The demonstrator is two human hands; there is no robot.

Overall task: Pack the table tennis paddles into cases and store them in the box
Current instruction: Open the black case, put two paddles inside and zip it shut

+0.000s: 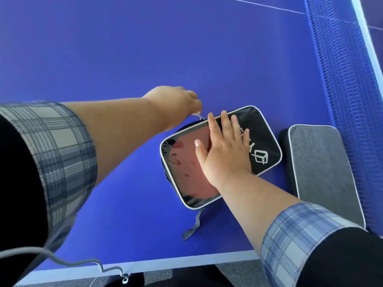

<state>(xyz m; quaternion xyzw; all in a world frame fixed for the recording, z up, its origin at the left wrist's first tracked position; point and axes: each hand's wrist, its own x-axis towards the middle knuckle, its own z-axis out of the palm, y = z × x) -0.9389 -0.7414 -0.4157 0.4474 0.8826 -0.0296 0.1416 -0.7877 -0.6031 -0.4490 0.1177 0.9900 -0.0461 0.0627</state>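
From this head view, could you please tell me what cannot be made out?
- Zipper pull: mostly hidden by the left hand.
- Black case middle: covered by the right hand.
- Grey case: contents hidden, near end behind the sleeve.
- Storage box: out of frame.

A right hand [224, 148] covers the middle of a black case [263, 129], hiding part of its white lettering and of the red paddle [186, 162] behind the glare-streaked clear window. The left hand's [176, 102] fingers curl out of sight at the zip pull [198, 115]. A sleeve [300, 235] hides the grey case's [319, 162] near corner.
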